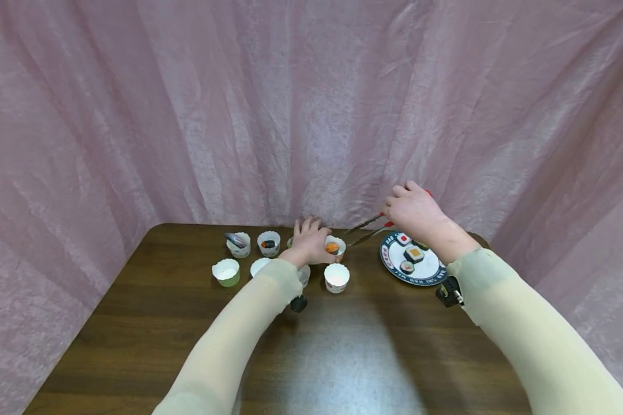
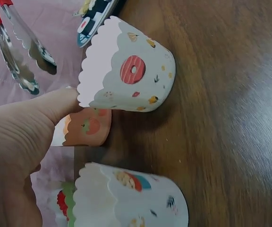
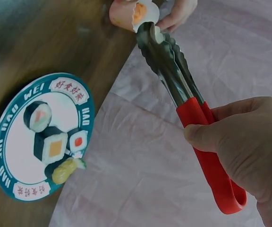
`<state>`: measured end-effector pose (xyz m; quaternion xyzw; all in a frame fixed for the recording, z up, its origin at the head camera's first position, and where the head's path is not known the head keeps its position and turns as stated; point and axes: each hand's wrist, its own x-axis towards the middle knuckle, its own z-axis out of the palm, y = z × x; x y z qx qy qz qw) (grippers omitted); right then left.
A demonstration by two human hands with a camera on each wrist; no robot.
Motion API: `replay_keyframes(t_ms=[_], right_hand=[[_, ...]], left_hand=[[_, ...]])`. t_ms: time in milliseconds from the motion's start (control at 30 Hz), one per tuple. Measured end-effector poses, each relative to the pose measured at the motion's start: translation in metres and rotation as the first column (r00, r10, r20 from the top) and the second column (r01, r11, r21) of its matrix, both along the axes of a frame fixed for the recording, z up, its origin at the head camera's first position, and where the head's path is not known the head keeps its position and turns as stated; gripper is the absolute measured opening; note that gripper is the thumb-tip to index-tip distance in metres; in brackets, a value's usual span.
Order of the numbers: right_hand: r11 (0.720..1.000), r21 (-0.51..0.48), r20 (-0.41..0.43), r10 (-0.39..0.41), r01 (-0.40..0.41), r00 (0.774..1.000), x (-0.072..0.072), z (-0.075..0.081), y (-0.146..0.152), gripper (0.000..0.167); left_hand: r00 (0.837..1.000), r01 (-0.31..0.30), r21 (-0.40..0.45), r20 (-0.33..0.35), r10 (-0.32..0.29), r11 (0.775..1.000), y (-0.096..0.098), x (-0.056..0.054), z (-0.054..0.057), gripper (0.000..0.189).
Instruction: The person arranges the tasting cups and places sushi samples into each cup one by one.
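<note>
My right hand (image 1: 414, 212) grips metal tongs (image 3: 171, 66) by their red handles, thumb on one side and fingers on the other. The tips are parted with nothing between them, close beside the back-right paper cup (image 2: 91, 126). Inside that orange-sided cup lies a toy sushi piece with an orange top (image 1: 332, 248). My left hand (image 1: 308, 245) holds this cup at its sides, the thumb (image 2: 60, 101) in front and the fingers behind. Right of the cups, a round blue-rimmed plate (image 3: 25, 177) carries several toy sushi pieces (image 3: 51, 145).
Other paper cups stand in two rows to the left, one with a silvery sushi piece (image 1: 236, 240), another with a dark and orange one (image 1: 267, 244). A white cup (image 1: 337, 279) stands in front of my left thumb. A pink curtain (image 1: 311, 115) hangs behind the wooden table (image 1: 187, 346).
</note>
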<state>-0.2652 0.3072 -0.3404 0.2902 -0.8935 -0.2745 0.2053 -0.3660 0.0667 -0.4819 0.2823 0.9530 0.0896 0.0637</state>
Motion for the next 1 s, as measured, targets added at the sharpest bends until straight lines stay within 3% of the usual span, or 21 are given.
replay_keyframes(t_ms=[167,567,1000], right_hand=[[0.999,-0.003,0.017,-0.039,0.039,0.999,0.005,0.002,0.011,0.011],[0.989,-0.014,0.082,-0.143,0.144,0.986,0.017,-0.001,0.038,0.019],[0.983,-0.079,0.122,-0.155,0.165,0.98,0.03,-0.001,0.061,0.034]], left_hand=[[0.999,0.032,0.05,0.005,-0.032,0.998,-0.014,0.002,0.007,0.088],[1.0,0.012,0.172,-0.026,-0.008,0.985,-0.044,-0.003,0.029,0.08],[0.998,0.016,0.251,-0.068,0.001,0.968,-0.077,0.002,0.045,0.079]])
